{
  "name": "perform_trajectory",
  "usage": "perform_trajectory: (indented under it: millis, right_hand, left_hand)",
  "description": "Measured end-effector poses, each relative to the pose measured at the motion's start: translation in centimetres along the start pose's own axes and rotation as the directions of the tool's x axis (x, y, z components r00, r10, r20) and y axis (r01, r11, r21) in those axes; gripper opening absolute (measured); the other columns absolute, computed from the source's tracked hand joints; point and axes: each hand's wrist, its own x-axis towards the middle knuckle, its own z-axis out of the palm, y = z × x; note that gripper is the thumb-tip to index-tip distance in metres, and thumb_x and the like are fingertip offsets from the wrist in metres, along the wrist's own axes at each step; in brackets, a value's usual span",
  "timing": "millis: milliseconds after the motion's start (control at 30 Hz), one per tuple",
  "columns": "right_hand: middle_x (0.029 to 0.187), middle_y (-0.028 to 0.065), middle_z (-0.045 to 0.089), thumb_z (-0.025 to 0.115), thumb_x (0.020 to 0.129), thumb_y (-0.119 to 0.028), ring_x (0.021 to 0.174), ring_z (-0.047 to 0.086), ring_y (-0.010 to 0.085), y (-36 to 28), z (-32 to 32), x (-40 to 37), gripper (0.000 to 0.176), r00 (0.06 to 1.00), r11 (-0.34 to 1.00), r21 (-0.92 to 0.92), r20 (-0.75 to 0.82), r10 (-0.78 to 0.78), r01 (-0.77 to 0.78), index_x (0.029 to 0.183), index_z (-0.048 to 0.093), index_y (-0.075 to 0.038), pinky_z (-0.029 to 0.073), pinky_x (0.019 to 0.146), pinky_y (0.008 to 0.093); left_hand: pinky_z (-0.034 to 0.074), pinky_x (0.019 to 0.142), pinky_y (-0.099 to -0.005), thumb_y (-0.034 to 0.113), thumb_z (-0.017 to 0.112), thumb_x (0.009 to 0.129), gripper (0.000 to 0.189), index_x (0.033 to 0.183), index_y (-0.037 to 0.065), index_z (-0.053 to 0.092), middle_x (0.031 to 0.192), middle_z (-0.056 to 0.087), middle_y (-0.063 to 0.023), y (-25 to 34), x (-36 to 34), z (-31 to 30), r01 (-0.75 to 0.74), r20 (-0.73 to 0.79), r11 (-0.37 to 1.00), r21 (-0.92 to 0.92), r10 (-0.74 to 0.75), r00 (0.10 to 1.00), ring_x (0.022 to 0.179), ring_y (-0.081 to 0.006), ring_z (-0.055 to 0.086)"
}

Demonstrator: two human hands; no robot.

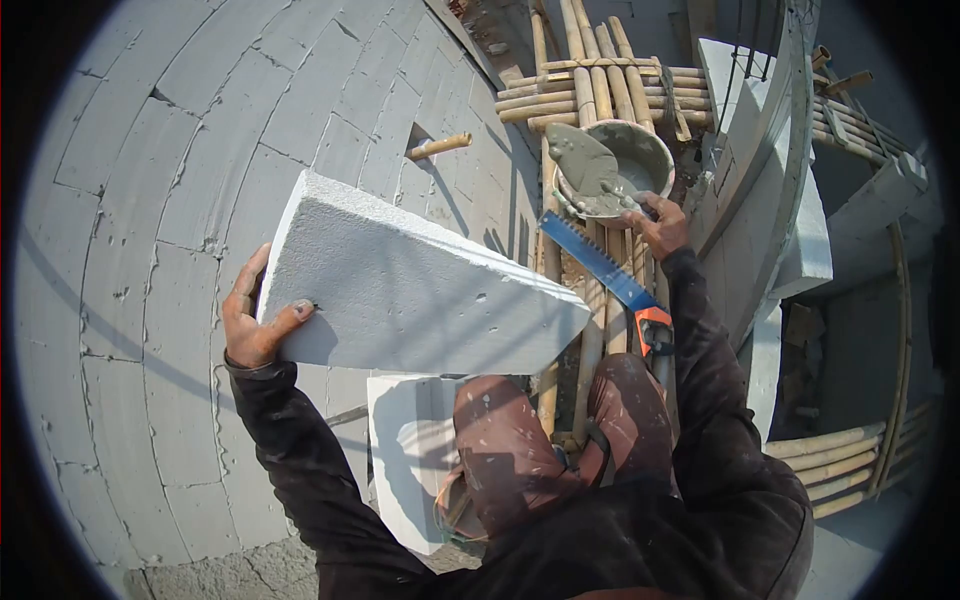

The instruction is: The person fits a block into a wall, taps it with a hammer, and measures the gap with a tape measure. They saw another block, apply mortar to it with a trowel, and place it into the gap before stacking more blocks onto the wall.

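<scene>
My left hand [260, 315] grips the left end of a grey-white aerated concrete block [420, 290], thumb on its face and fingers behind. The block tapers to a slanted point on the right and is tilted in front of my knees. My right hand [660, 225] is closed on the handle end of a mortar-coated trowel [582, 160]. The trowel's blade lies over the left rim of a round bucket [655, 155] with wet grey mortar inside. Below the bucket, a handsaw [600, 265] with a blue blade and orange-black handle lies on the bamboo.
A wall of jointed blocks [180, 200] rises on the left, with a bamboo stub [440, 146] sticking out. Bamboo poles [600, 75] form the scaffold beneath me. Another white block [410, 440] stands beside my knee. More blockwork [800, 240] runs along the right.
</scene>
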Motion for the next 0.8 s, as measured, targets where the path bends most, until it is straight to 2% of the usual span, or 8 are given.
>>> perform_trajectory:
  millis: [100, 167, 367, 433, 500, 633, 767, 800]
  right_hand:
    - [0.109, 0.0219, 0.074, 0.079, 0.084, -0.018, 0.098, 0.072, 0.0261, -11.0, 1.7, -4.3, 0.039, 0.994, 0.989, 0.106, 0.032, -0.104, 0.1, 0.116, 0.071, 0.003, 0.055, 0.087, 0.0361]
    - [0.105, 0.0216, 0.073, 0.078, 0.084, -0.015, 0.095, 0.072, 0.0287, -15.9, 3.3, -6.4, 0.034, 0.973, 0.946, 0.227, -0.053, -0.226, 0.232, 0.111, 0.071, 0.005, 0.054, 0.085, 0.0375]
    - [0.101, 0.0154, 0.068, 0.078, 0.079, -0.009, 0.093, 0.069, 0.0326, -25.4, 7.9, -11.0, 0.037, 0.904, 0.904, 0.11, -0.175, -0.391, 0.413, 0.115, 0.071, -0.001, 0.055, 0.08, 0.0383]
    - [0.101, 0.0135, 0.067, 0.079, 0.077, -0.007, 0.093, 0.069, 0.0316, -25.5, 8.4, -12.7, 0.041, 0.9, 0.903, 0.087, -0.167, -0.404, 0.421, 0.117, 0.071, -0.003, 0.056, 0.079, 0.0381]
    - [0.1, 0.0114, 0.066, 0.08, 0.075, -0.004, 0.093, 0.069, 0.0296, -24.5, 9.1, -14.9, 0.049, 0.825, 0.851, -0.009, -0.239, -0.511, 0.525, 0.123, 0.07, -0.007, 0.056, 0.079, 0.0373]
    - [0.1, 0.0118, 0.064, 0.078, 0.077, -0.002, 0.093, 0.068, 0.0308, -21.6, 7.5, -16.6, 0.05, 0.896, 0.895, 0.107, -0.165, -0.413, 0.432, 0.126, 0.068, -0.007, 0.057, 0.077, 0.0383]
    - [0.102, 0.0142, 0.064, 0.079, 0.079, 0.0, 0.09, 0.068, 0.0327, -20.9, 9.7, -16.3, 0.047, 0.923, 0.932, 0.081, -0.189, -0.334, 0.354, 0.124, 0.069, -0.006, 0.055, 0.077, 0.0388]
    - [0.103, 0.0142, 0.064, 0.08, 0.077, -0.001, 0.091, 0.068, 0.0333, -20.0, 10.5, -17.3, 0.049, 0.891, 0.907, 0.036, -0.204, -0.405, 0.421, 0.125, 0.07, -0.008, 0.056, 0.078, 0.0393]
  left_hand:
    - [0.053, 0.094, -0.041, 0.027, 0.089, 0.066, 0.091, 0.142, -0.005, 0.052, 0.119, 0.067, -0.023, -0.2, 0.1, -0.2, -0.021, -0.004, 1.0, -0.004, 0.021, 1.0, 0.106, -0.0302, 0.067]
    - [0.054, 0.092, -0.0405, 0.027, 0.09, 0.066, 0.091, 0.142, -0.005, 0.052, 0.119, 0.067, -0.0227, 0.3, 0.1, 0.0, -0.056, 0.013, 0.998, -0.03, 0.057, 0.998, 0.105, -0.0296, 0.067]
    - [0.054, 0.093, -0.0385, 0.031, 0.092, 0.066, 0.091, 0.141, -0.005, 0.054, 0.119, 0.067, -0.0213, 0.7, 0.0, 0.2, -0.029, 0.009, 0.999, -0.023, 0.029, 1.0, 0.106, -0.0282, 0.068]
    - [0.054, 0.093, -0.0385, 0.031, 0.092, 0.066, 0.091, 0.141, -0.005, 0.054, 0.12, 0.067, -0.0211, 0.4, 0.1, 0.0, -0.041, 0.01, 0.999, -0.02, 0.042, 0.999, 0.106, -0.0284, 0.068]
    - [0.054, 0.093, -0.0385, 0.031, 0.092, 0.066, 0.092, 0.141, -0.005, 0.054, 0.12, 0.067, -0.021, 0.1, 0.1, 0.1, -0.052, 0.015, 0.999, -0.016, 0.052, 0.999, 0.106, -0.0287, 0.068]
    - [0.055, 0.092, -0.0403, 0.032, 0.092, 0.066, 0.091, 0.141, -0.004, 0.054, 0.12, 0.067, -0.0224, 0.1, 0.1, 0.0, -0.058, 0.011, 0.997, -0.055, 0.058, 0.998, 0.106, -0.0298, 0.068]
    - [0.055, 0.092, -0.0418, 0.033, 0.092, 0.067, 0.091, 0.141, -0.004, 0.054, 0.12, 0.067, -0.0243, 0.6, 0.2, 0.2, -0.027, 0.013, 0.999, -0.034, 0.028, 1.0, 0.105, -0.0308, 0.068]
    - [0.055, 0.093, -0.0421, 0.032, 0.092, 0.067, 0.091, 0.141, -0.004, 0.054, 0.121, 0.067, -0.0248, 0.3, 0.4, 0.2, -0.034, 0.015, 0.999, -0.032, 0.035, 0.999, 0.105, -0.0315, 0.068]
